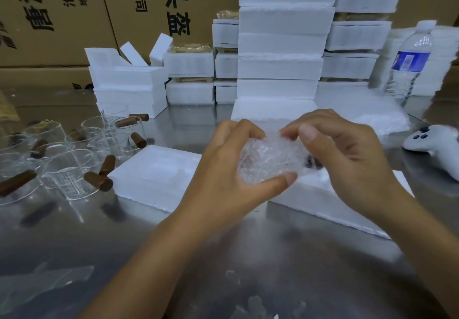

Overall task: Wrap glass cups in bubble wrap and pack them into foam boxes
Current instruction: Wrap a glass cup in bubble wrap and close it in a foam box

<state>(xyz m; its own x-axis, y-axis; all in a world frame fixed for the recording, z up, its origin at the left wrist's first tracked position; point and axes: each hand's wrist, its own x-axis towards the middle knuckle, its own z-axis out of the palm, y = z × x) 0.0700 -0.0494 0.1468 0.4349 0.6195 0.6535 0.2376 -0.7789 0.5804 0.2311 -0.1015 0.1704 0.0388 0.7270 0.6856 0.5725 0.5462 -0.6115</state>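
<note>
Both the left hand (228, 167) and right hand (347, 154) grip the clear crinkly bubble-wrapped glass cup (269, 162) above the white foam box (154, 172); likely fragile and slippery, best cradled around its body.

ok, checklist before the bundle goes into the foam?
1. Two-hand grip, left hand and right hand, on bundle: ok.
2. Wrap closed over handle: cannot tell, dark bit shows at the right end.
3. Left foam tray cavity free: ok.
4. Right foam cavity free: cannot tell, hands hide it.
5. More cups waiting: ok.
</note>
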